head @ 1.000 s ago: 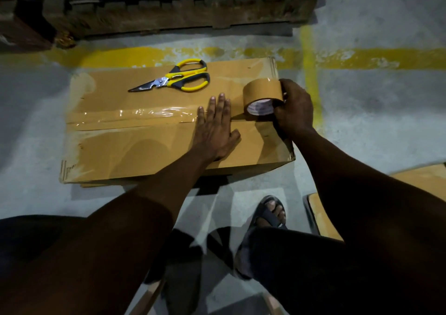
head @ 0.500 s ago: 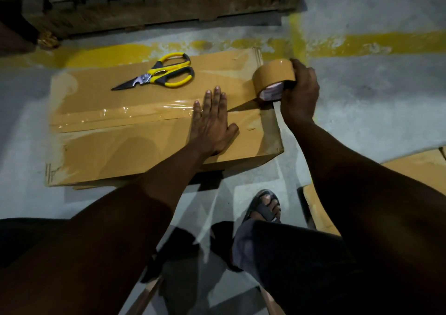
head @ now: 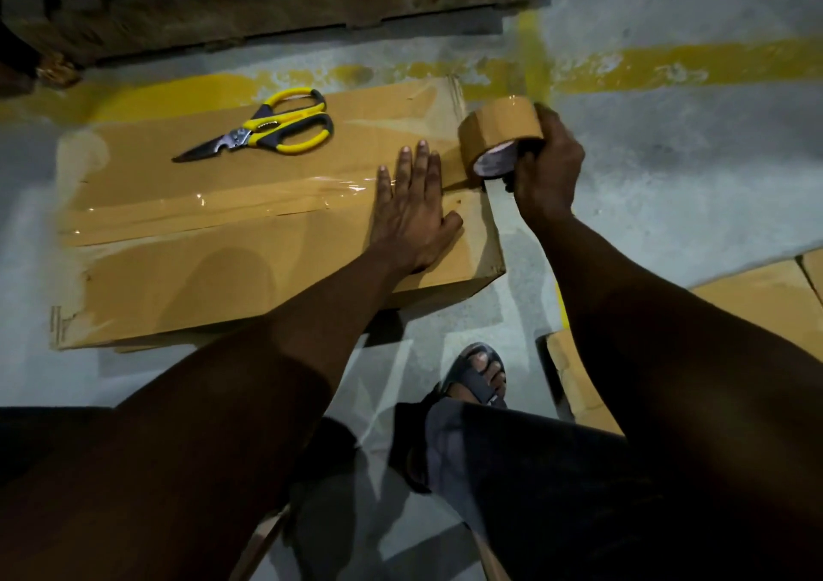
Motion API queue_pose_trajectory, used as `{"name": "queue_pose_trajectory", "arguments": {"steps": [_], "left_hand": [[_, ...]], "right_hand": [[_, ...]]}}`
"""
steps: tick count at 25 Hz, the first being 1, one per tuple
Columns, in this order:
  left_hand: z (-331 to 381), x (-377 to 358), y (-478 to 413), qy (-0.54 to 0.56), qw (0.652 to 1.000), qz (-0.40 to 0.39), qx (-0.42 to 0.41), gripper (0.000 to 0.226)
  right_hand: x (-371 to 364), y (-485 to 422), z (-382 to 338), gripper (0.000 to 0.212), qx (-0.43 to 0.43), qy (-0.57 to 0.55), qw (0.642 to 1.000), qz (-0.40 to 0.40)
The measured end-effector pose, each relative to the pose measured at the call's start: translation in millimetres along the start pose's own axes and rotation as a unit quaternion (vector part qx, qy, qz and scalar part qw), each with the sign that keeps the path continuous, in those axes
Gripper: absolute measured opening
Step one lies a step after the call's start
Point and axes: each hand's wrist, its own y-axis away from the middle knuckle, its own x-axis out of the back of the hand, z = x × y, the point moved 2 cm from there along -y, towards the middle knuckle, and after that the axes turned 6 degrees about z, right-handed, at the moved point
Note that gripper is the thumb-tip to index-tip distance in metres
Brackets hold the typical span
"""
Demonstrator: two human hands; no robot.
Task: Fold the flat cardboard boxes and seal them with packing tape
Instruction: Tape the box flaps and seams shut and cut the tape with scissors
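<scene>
Our right hand (head: 545, 171) curls round the tape roll (head: 499, 128) at the right edge of the box (head: 222, 277); its fingertips are hidden inside the core. Our left hand (head: 412, 211) lies flat on the box's taped seam, fingers together. Scissors (head: 262, 133) rest on the box's far side. Beyond the box are concrete floor (head: 668, 188), painted yellow lines and a dim wooden pallet (head: 267, 6), cut off.

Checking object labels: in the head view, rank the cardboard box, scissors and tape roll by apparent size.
1. cardboard box, by far largest.
2. scissors, longer than the tape roll.
3. tape roll, in the right hand.
</scene>
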Motion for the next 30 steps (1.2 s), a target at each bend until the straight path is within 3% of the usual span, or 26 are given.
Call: {"name": "queue_pose_trajectory", "arguments": {"steps": [4,11,16,18,21,23,28,30], "left_hand": [[-2,-3,2,-0.013,1.000,0.000,-0.006,0.082],[0,-1,4,-0.014,1.000,0.001,-0.009,0.082],[0,-3,4,-0.008,1.000,-0.002,-0.012,0.081],[-1,-3,3,-0.011,1.000,-0.005,-0.015,0.081],[-2,-3,3,-0.014,1.000,-0.007,-0.017,0.080],[-2,-1,2,-0.012,1.000,-0.011,-0.019,0.078],[-24,5,19,-0.012,0.999,-0.023,-0.045,0.073],[-61,5,38,-0.020,0.999,-0.028,-0.022,0.073]], "right_hand": [[5,4,17,0.053,0.004,0.045,0.998,0.036],[-12,-5,55,0.062,-0.108,-0.056,0.990,0.066],[-9,-7,64,0.042,-0.223,-0.117,0.968,-0.013],[-13,-8,62,0.045,-0.245,-0.064,0.966,-0.053],[0,-6,52,0.058,-0.088,0.128,0.987,-0.043],[10,-6,31,0.056,0.064,0.246,0.967,0.013],[-42,49,-18,0.065,0.275,0.407,0.847,-0.203],[-58,69,-17,0.071,0.281,0.413,0.836,-0.227]]}}
